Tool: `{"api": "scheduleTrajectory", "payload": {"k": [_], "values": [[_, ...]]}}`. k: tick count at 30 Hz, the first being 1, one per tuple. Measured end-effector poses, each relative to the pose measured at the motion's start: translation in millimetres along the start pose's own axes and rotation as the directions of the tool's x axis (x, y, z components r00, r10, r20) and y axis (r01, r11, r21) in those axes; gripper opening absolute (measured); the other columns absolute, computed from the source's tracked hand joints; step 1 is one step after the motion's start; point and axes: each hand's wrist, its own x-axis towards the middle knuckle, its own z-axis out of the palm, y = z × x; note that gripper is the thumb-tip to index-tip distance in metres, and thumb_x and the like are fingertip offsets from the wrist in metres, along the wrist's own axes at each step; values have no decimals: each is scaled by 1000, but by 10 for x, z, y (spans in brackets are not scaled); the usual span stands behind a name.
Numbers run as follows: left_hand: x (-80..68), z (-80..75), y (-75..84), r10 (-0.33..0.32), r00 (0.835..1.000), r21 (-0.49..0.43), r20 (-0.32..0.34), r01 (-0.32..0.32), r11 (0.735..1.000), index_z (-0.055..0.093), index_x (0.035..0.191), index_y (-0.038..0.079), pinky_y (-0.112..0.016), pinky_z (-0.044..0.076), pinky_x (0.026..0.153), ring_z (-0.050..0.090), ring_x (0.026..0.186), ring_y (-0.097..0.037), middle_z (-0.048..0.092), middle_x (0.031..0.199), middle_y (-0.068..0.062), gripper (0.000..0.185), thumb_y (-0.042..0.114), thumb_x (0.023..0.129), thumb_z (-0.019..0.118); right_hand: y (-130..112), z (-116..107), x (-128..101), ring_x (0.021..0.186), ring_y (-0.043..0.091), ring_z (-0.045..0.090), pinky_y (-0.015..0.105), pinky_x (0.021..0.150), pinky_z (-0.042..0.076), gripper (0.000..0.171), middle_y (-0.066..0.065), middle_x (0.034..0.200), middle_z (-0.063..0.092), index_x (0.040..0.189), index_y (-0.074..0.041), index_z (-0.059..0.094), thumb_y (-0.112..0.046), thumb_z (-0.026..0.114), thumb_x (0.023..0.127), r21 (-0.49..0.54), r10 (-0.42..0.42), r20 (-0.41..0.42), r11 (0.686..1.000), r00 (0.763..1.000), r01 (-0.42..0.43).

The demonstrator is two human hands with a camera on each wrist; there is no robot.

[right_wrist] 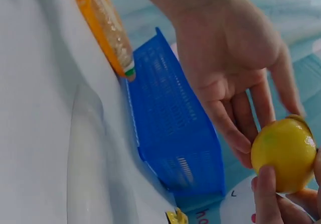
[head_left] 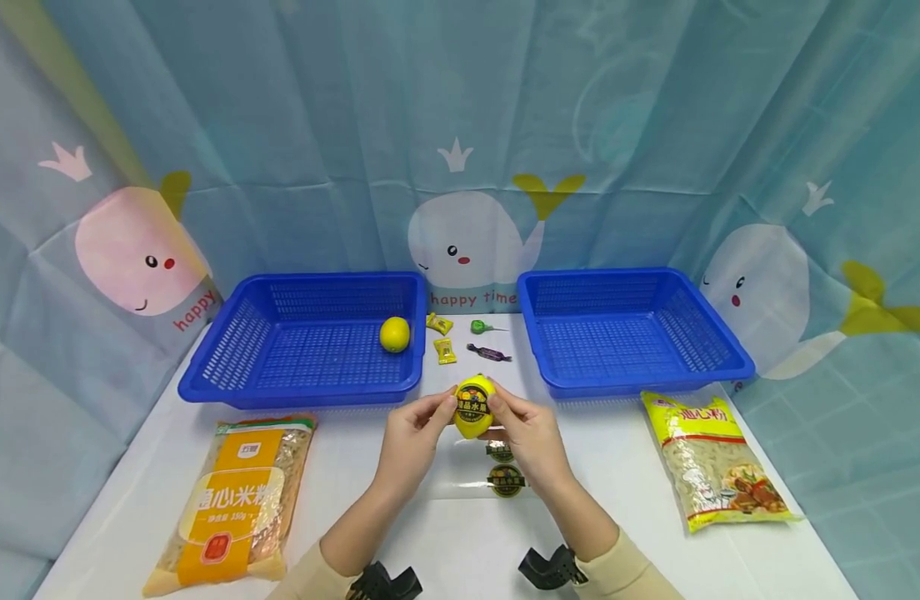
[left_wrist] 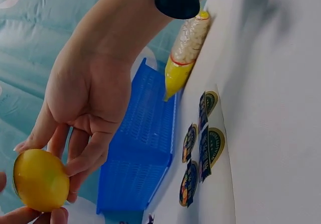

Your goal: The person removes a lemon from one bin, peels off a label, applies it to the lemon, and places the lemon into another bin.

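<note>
Table (head_left: pixel 445 550): your work sits mid-width, on the near side of the gap between the two baskets.
Left basket (head_left: pixel 302 395): far left, loose lemon (head_left: pixel 394 334) inside toward its right end.
Sticker sheet (head_left: pixel 460 483): clear strip on the table under and nearer than your hands, spare dark stickers at its right end.
Left hand (head_left: pixel 411 432): clamped on the held lemon from the left, thumb on the near face, forearm angled inward.
Right hand (head_left: pixel 532 429): mirrors it from the right, thumb and fingertips gripping.
Held lemon (left_wrist: pixel 42 180): between both hands, up off the table.
Top sticker (head_left: pixel 472 403): on the lemon's near face, your thumbs at either end. Looks like the pressing-on step; next move likely calls for smoothing those ends down, fingers bracing behind.
</note>
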Motion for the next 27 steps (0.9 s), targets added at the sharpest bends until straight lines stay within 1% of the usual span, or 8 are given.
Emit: {"api": "scheduleTrajectory", "payload": {"k": [3, 6, 8, 10, 14, 18, 22, 27], "values": [[-40, 47, 20, 24, 999, 30, 45, -26, 999, 66, 130, 5, -24, 58, 88, 70, 103, -21, 69, 127, -9, 45, 30, 94, 73, -12, -4, -18, 85, 23, 75, 33, 74, 63, 45, 18, 127, 68, 134, -7, 64, -32, 67, 97, -19, -5, -47, 1000, 999, 4], [-80, 108, 33, 57, 996, 147, 69, -66, 987, 58, 141, 12, -28, 56, 94, 64, 113, -18, 64, 132, -2, 67, 36, 83, 83, -28, -11, -38, 86, 25, 76, 32, 74, 62, 51, 20, 120, 71, 134, -3, 64, -34, 71, 94, -47, -6, -64, 999, 998, 3], [-100, 147, 29, 94, 994, 243, 50, -104, 964, 55, 143, 15, -32, 55, 96, 59, 116, -15, 60, 135, 1, 79, 41, 77, 88, -36, -16, -46, 87, 25, 77, 31, 74, 62, 55, 21, 113, 73, 134, 0, 62, -35, 73, 93, -66, -2, -52, 998, 999, -2], [-109, 174, 17, 127, 992, 305, 18, -127, 944, 56, 142, 16, -35, 55, 95, 57, 116, -13, 58, 134, 3, 82, 42, 73, 90, -47, -31, -49, 86, 25, 77, 32, 74, 62, 57, 20, 110, 75, 135, 0, 62, -35, 75, 92, -88, 4, -29, 996, 1000, -6], [-108, 172, -1, 185, 982, 304, -46, -162, 939, 59, 139, 13, -36, 56, 93, 59, 110, -16, 59, 129, -1, 72, 33, 76, 90, -107, -157, -21, 81, 23, 76, 35, 75, 63, 50, 12, 110, 76, 132, -9, 66, -36, 75, 91, -186, -27, 3, 982, 1000, 27], [-98, 128, -4, 191, 978, 280, -80, -162, 946, 60, 138, 14, -35, 55, 92, 59, 106, -17, 61, 127, -2, 66, 26, 79, 88, -231, -444, 48, 83, 16, 74, 32, 73, 62, 47, 7, 116, 75, 132, -14, 66, -38, 74, 92, -336, -108, 0, 937, 994, 102], [-98, 101, -5, 162, 985, 265, -63, -140, 954, 60, 138, 13, -35, 54, 93, 59, 106, -17, 61, 124, -2, 64, 22, 80, 86, -387, -848, 100, 95, 7, 72, 27, 79, 61, 51, 10, 122, 73, 135, -11, 63, -35, 74, 93, -396, -164, -23, 907, 986, 141], [-103, 109, -15, 144, 989, 253, -38, -129, 959, 61, 137, 12, -32, 55, 93, 60, 107, -15, 61, 119, 1, 63, 19, 80, 86, -565, -1347, 112, 108, -4, 63, 15, 85, 55, 56, 11, 130, 69, 142, -15, 59, -42, 71, 94, -505, -151, -63, 857, 987, 99]]}}
